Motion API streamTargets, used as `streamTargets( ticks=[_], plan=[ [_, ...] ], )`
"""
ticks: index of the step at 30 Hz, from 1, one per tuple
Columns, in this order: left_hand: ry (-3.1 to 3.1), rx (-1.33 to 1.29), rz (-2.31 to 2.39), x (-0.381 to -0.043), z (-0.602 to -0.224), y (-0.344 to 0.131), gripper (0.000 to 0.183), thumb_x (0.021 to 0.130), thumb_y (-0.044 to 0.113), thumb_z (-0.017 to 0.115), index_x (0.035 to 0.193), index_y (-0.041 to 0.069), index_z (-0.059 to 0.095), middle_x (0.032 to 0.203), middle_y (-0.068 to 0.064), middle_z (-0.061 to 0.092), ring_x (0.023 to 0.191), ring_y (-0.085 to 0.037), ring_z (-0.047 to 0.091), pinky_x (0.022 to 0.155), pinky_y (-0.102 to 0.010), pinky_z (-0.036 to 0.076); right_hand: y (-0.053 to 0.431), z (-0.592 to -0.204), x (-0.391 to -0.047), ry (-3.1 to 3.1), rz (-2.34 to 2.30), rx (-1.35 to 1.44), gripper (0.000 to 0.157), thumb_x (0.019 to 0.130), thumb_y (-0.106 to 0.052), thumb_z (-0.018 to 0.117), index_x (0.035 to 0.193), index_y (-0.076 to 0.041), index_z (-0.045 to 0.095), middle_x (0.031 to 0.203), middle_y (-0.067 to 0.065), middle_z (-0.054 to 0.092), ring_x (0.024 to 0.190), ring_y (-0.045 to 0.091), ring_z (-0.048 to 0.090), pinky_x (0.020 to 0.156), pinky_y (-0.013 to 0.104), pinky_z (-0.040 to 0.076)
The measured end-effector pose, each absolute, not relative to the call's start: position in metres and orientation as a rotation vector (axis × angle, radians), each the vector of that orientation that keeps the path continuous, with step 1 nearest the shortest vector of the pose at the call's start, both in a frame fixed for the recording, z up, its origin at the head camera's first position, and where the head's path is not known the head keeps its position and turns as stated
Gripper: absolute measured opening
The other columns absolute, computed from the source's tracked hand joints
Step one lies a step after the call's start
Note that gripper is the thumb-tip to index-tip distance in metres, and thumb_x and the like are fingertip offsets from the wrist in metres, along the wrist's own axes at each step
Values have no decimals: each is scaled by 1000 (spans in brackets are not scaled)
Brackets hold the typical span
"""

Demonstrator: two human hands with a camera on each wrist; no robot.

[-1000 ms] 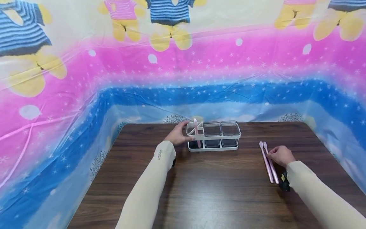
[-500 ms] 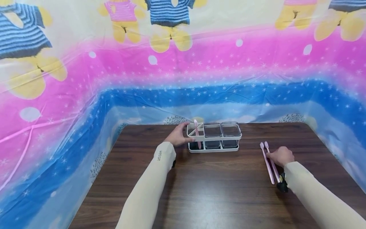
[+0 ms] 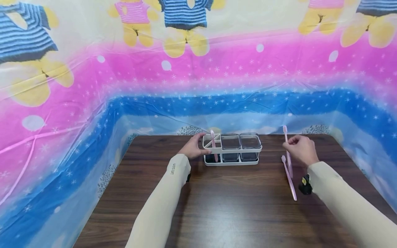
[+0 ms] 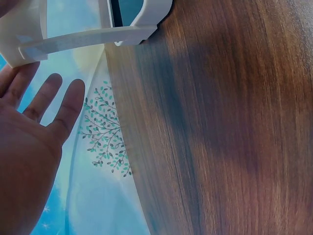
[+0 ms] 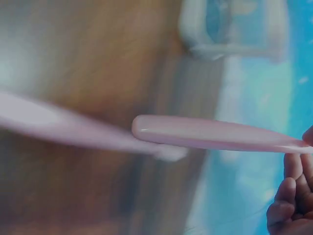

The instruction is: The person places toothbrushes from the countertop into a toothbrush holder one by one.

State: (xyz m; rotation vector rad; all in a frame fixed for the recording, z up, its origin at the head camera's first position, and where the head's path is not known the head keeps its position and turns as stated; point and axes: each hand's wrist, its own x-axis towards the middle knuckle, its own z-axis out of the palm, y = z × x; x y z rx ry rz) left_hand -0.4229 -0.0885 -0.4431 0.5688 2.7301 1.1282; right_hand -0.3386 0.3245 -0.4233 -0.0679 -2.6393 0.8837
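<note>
A white toothbrush holder (image 3: 237, 151) stands near the table's back edge, with one pink toothbrush (image 3: 213, 139) upright in its divided left section. My left hand (image 3: 193, 147) grips the holder's left end, thumb at the front; in the left wrist view two of its fingers (image 4: 68, 110) extend free below the frame (image 4: 88, 40). My right hand (image 3: 301, 150) pinches a second pink toothbrush by the handle (image 5: 195, 132), bristle end up, raised from the table. A third pink toothbrush (image 3: 289, 181) lies on the wood just below it, blurred in the right wrist view.
Two clear square cups (image 3: 231, 141) sit in the middle and right sections of the holder. The brown wooden table (image 3: 235, 206) meets a patterned cloth (image 3: 192, 103) hung along its back and sides.
My right hand has picked one toothbrush up off the table, moving it up and away from the one lying beside it. My left hand stays on the holder.
</note>
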Motion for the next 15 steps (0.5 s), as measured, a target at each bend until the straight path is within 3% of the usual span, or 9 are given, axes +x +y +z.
streamTargets(
  ticks=[9,15],
  plan=[
    [2732,595,1120,-421,-441,-89,87,79,32,78,148,14,28,144,-9,36,128,-28,39,101,-44,36,255,-370,-354,-2427,1026,270,12,86,-14,65,90,-3,66,78,7,63,68,19,54,55,22,43],
    [2731,579,1121,-421,-442,-90,87,79,33,78,149,16,28,144,-8,36,126,-24,40,101,-46,36,215,-353,-357,-2344,1112,411,14,90,-19,64,94,-6,65,83,5,62,72,18,53,60,25,40]
  ],
)
